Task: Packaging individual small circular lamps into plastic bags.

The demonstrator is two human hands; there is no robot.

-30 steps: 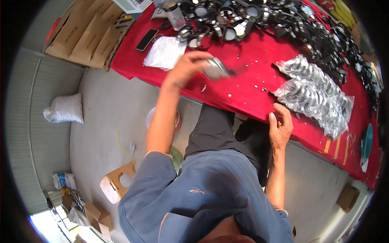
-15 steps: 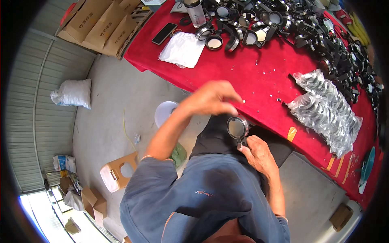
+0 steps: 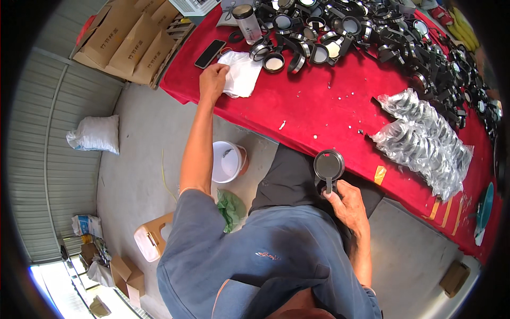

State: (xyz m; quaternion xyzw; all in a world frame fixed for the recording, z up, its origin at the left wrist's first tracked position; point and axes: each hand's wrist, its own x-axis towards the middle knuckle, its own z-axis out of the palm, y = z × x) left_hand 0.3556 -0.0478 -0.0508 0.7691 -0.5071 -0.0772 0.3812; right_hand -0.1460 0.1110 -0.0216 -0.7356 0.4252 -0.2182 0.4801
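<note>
My right hand (image 3: 348, 204) grips a round black cup lid (image 3: 329, 164) by its short handle, above my lap and just off the table's near edge. The lid's round face is turned up. At the left end of the table, my left hand (image 3: 213, 82) has its bent fingers on the left edge of a stack of thin white plastic bags (image 3: 243, 75), pinching at the top one. Part of the fingertips is hard to make out. A dark phone (image 3: 210, 54) lies just beyond that hand.
Many similar black lids (image 3: 350, 26) are heaped along the table's far side, beside a clear cup (image 3: 247, 25). Clear-wrapped rows of lids (image 3: 425, 141) lie at right on the red cloth (image 3: 297, 109). A white bucket (image 3: 227, 165) stands on the floor at left; cartons (image 3: 133, 48) are stacked far left.
My left hand has moved from above the lid out to the white bags at far left. The right hand has shifted slightly right, and the lid has turned in it. A white scrap now lies on the cloth.
</note>
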